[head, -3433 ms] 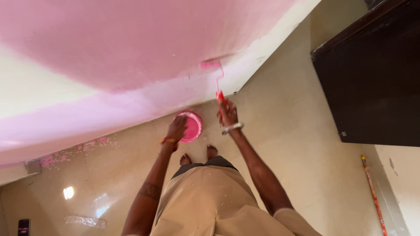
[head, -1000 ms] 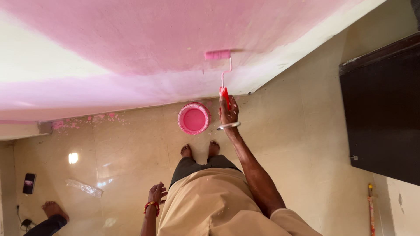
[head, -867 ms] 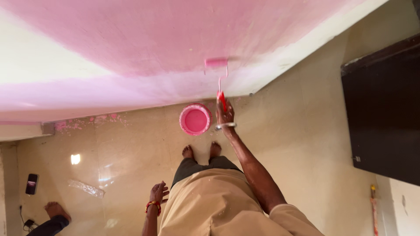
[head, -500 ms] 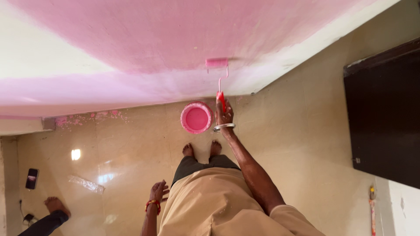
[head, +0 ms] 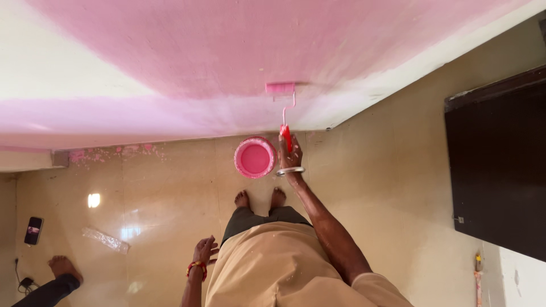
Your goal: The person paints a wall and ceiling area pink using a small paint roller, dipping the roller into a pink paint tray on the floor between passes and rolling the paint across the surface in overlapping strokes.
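Another person's foot (head: 61,266), body cut off.

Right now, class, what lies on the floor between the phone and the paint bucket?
In the head view, a crumpled clear plastic wrapper lies on the glossy tiles between the phone and the pink paint bucket.

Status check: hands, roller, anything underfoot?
Right hand grips the paint roller, sleeve against the pink wall. Left hand empty at the side. Pink paint bucket on the floor by the feet; another person's foot far left.
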